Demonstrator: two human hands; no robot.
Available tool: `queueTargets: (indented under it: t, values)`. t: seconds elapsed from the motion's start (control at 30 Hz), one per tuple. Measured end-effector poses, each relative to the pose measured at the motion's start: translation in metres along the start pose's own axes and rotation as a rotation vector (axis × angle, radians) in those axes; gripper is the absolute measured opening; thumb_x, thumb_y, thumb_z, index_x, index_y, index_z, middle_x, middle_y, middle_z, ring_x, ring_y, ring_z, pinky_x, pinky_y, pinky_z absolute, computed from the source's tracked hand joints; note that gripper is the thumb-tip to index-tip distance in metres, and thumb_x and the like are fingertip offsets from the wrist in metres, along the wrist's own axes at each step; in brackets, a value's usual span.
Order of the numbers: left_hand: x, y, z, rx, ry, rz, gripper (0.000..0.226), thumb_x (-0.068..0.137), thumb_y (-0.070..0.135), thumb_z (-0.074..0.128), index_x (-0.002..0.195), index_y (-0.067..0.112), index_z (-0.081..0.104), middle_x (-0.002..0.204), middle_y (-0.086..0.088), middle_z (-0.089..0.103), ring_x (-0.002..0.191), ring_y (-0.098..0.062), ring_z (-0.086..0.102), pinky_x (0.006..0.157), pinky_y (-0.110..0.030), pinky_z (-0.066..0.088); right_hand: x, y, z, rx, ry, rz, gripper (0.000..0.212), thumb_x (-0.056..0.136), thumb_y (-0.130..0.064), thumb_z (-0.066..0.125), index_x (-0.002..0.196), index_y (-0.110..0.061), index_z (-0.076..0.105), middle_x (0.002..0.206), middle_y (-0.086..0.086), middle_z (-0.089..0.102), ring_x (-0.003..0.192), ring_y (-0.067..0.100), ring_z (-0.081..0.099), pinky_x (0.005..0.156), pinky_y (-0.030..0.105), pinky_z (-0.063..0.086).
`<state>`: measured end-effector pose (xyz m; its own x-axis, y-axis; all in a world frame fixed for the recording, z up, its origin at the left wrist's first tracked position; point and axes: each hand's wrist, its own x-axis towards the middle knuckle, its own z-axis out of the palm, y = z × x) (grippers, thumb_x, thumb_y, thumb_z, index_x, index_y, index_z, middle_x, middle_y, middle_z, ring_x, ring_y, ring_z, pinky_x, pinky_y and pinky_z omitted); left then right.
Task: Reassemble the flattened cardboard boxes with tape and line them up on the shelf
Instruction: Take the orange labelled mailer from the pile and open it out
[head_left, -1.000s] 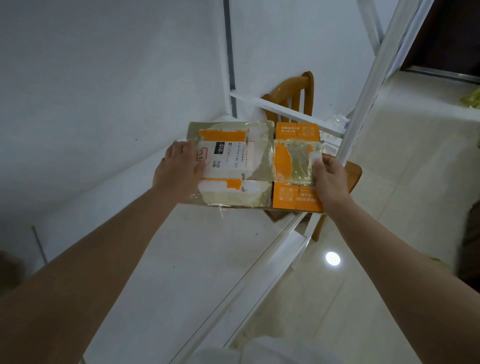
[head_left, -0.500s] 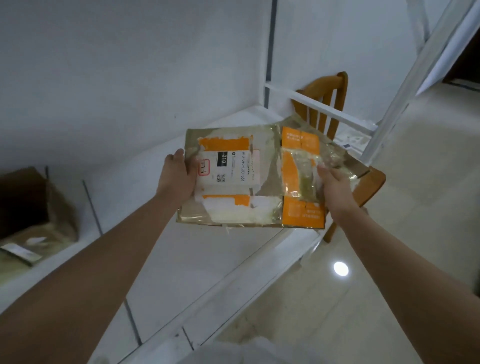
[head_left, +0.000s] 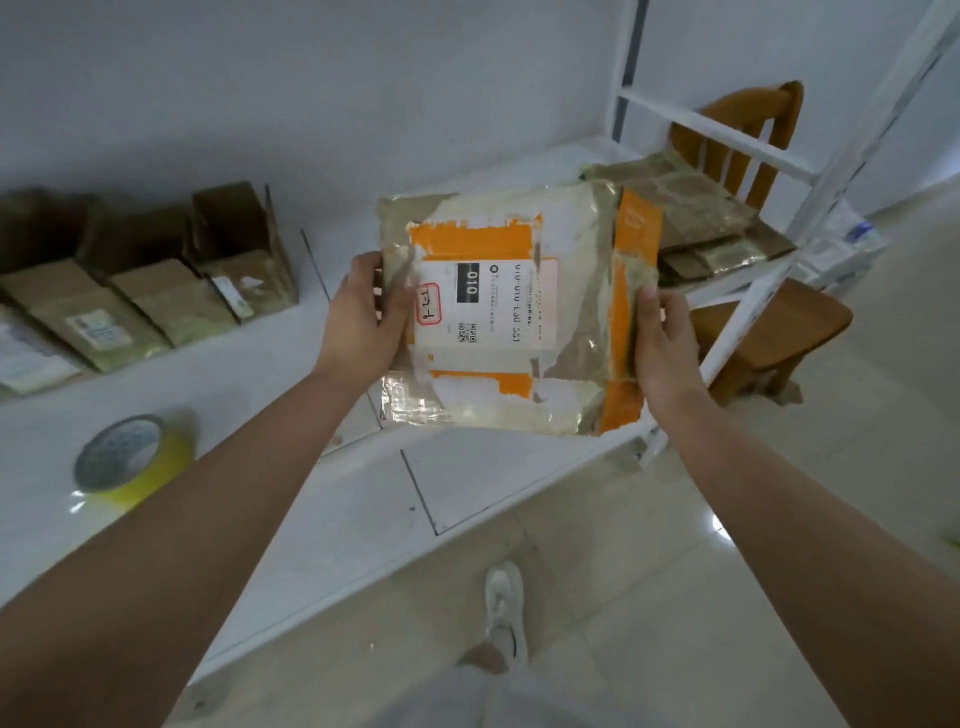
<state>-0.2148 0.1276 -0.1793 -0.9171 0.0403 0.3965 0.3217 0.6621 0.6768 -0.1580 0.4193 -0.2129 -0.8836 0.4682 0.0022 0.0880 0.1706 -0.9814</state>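
Observation:
I hold a flattened cardboard box (head_left: 519, 312) in the air above the white shelf (head_left: 322, 499); it is orange and white, covered in old tape, with a shipping label. My left hand (head_left: 363, 312) grips its left edge, thumb on the front. My right hand (head_left: 660, 338) grips its right edge, where an orange panel is folding back. A roll of yellow tape (head_left: 130, 457) lies on the shelf at the left. Three assembled brown boxes (head_left: 156, 280) stand in a row against the wall at the far left.
More flattened cardboard (head_left: 696, 218) is stacked on a wooden chair (head_left: 769, 322) behind the shelf's white frame post (head_left: 769, 280). A white wall backs the shelf. My white shoe (head_left: 504, 608) is on the tiled floor (head_left: 675, 597) below.
The view has swung left, bringing the row of boxes and the tape roll into sight. The flattened box has come closer, and its right orange panel has folded further back.

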Motion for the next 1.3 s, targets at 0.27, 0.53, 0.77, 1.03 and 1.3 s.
queueTargets:
  t: [0.27, 0.53, 0.77, 1.03, 1.3]
  values:
    - [-0.060, -0.009, -0.095, 0.059, 0.118, -0.078, 0.045, 0.099, 0.044, 0.050, 0.129, 0.011, 0.045, 0.090, 0.014, 0.058, 0.075, 0.004, 0.058, 0.061, -0.014, 0.044, -0.047, -0.032, 0.060, 0.095, -0.141, -0.065, 0.029, 0.101, -0.047, 0.037, 0.110, -0.022, 0.051, 0.098, -0.007, 0.060, 0.094, 0.013, 0.060, 0.087, 0.036, 0.050]
    - [-0.091, -0.054, -0.184, 0.056, 0.224, -0.138, 0.048, 0.097, 0.043, 0.054, 0.131, 0.010, 0.043, 0.103, 0.004, 0.063, 0.091, -0.015, 0.064, 0.079, -0.037, 0.055, -0.085, -0.071, 0.154, 0.078, -0.263, -0.163, 0.033, 0.101, -0.038, 0.035, 0.107, -0.009, 0.049, 0.094, -0.001, 0.056, 0.086, 0.017, 0.055, 0.080, 0.034, 0.044]
    - [-0.100, -0.132, -0.278, 0.024, 0.272, -0.150, 0.045, 0.096, 0.036, 0.057, 0.129, 0.007, 0.043, 0.106, 0.003, 0.064, 0.095, -0.020, 0.066, 0.078, -0.032, 0.056, -0.143, -0.116, 0.269, 0.124, -0.302, -0.257, 0.043, 0.100, -0.054, 0.030, 0.110, -0.016, 0.046, 0.090, -0.014, 0.055, 0.084, 0.006, 0.057, 0.080, 0.028, 0.045]
    - [-0.133, -0.249, -0.423, -0.046, 0.356, -0.235, 0.051, 0.095, 0.039, 0.059, 0.134, 0.012, 0.041, 0.111, 0.004, 0.064, 0.097, -0.008, 0.064, 0.080, -0.029, 0.056, -0.244, -0.166, 0.433, 0.224, -0.409, -0.275, 0.034, 0.105, -0.042, 0.034, 0.116, -0.018, 0.055, 0.106, -0.008, 0.060, 0.100, 0.002, 0.060, 0.090, 0.024, 0.047]
    - [-0.152, -0.292, -0.478, -0.209, 0.384, -0.248, 0.034, 0.096, 0.055, 0.036, 0.110, 0.030, 0.052, 0.087, 0.015, 0.065, 0.084, -0.018, 0.065, 0.070, -0.054, 0.058, -0.284, -0.157, 0.488, 0.289, -0.432, -0.066, 0.043, 0.100, -0.043, 0.038, 0.110, -0.009, 0.064, 0.092, 0.001, 0.069, 0.073, 0.002, 0.068, 0.062, 0.019, 0.051]
